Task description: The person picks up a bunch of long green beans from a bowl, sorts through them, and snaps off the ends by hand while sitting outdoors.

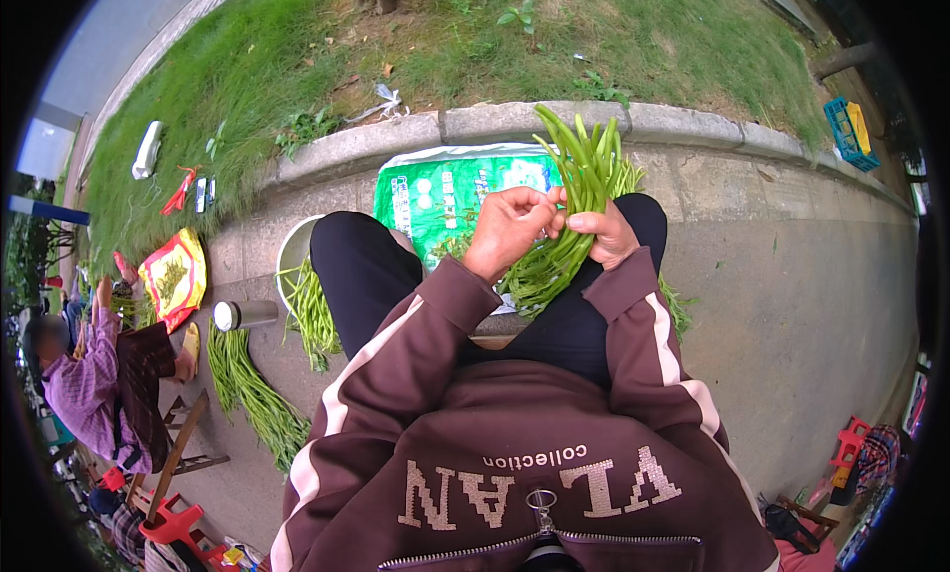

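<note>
My right hand is wrapped round a bundle of long green vegetable stems. The thick cut ends point away from me, and the thinner leafy part hangs between my knees. Against the bundle's left side, my left hand is closed in a pinch; whatever its fingertips grip is too small to make out. Beneath both hands lies a green and white printed plastic sack, with loose green bits on it.
A pale basin with stems stands by my left knee. Left of it are a metal flask, a stem pile, a yellow-red bag and a seated person. A stone kerb borders the grass; a blue crate sits far right.
</note>
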A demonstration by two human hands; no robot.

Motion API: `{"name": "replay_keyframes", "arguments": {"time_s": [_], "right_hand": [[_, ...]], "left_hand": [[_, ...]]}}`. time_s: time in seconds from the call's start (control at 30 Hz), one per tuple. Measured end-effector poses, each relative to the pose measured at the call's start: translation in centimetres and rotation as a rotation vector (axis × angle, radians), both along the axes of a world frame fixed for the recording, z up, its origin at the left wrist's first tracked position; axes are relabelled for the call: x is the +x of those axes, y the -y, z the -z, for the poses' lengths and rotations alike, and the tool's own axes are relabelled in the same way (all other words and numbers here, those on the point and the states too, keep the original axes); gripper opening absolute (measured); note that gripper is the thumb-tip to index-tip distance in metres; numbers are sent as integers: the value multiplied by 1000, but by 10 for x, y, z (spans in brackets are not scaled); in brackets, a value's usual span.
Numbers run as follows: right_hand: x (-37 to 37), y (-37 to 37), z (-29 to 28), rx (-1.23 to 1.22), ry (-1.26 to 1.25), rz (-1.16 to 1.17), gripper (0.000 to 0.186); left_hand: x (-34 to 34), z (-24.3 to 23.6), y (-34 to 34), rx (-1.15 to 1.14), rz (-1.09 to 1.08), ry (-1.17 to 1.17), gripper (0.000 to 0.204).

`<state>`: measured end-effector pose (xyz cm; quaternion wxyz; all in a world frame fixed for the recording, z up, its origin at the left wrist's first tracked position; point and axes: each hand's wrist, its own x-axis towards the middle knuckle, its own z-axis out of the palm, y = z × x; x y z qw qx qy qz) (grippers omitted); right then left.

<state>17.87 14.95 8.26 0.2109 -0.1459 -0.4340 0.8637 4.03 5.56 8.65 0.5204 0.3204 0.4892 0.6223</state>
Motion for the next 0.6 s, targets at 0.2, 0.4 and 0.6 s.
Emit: {"name": "replay_keyframes", "arguments": {"time_s": [0.2,0.4,0.6], "right_hand": [[0,0,4,-74,-73,49,46],[-1,-1,4,-34,-45,-4,49],[-4,-1,-3,52,3,-53,56]], "left_hand": [[-9,3,7,-153,-169,225,9],[-5,-13,12,-137,-30,98,15],[-6,-24,8,-83,57,-12,15]]}}
